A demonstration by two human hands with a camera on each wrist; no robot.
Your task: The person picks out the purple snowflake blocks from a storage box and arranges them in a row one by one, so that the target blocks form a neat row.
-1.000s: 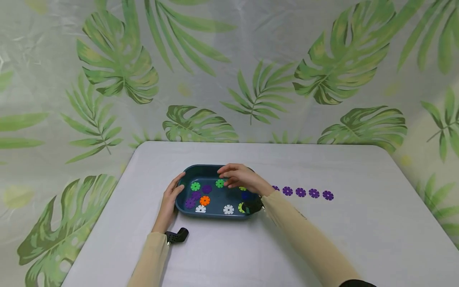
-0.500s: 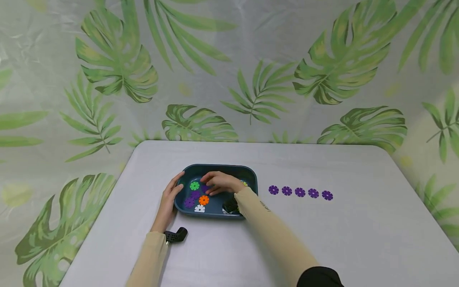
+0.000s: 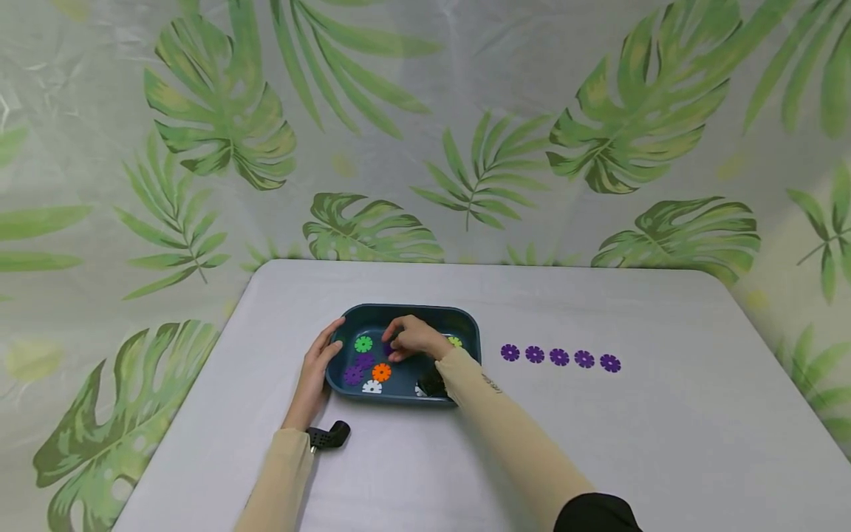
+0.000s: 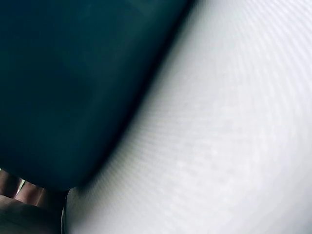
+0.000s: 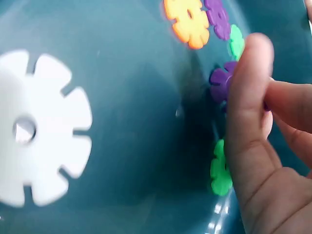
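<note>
My right hand (image 3: pixel 414 341) pinching a purple disc (image 5: pixel 222 84) inside the teal tray (image 3: pixel 405 313); left hand (image 3: pixel 318 363) on the tray's left rim.

Right grip: thumb and fingertips pressed onto the purple disc, near the tray's far-left part. Left grip: fingers relaxed, resting against the tray's left wall. Tray sits left of the worktop (image 3: pixel 598 443) centre. Also in the tray: green disc (image 3: pixel 363 343), orange disc (image 3: pixel 382 372), white disc (image 3: pixel 371 386), more purple ones. Row of five purple discs (image 3: pixel 560 357) on the worktop right of the tray. No readable writing or brands anywhere.
</note>
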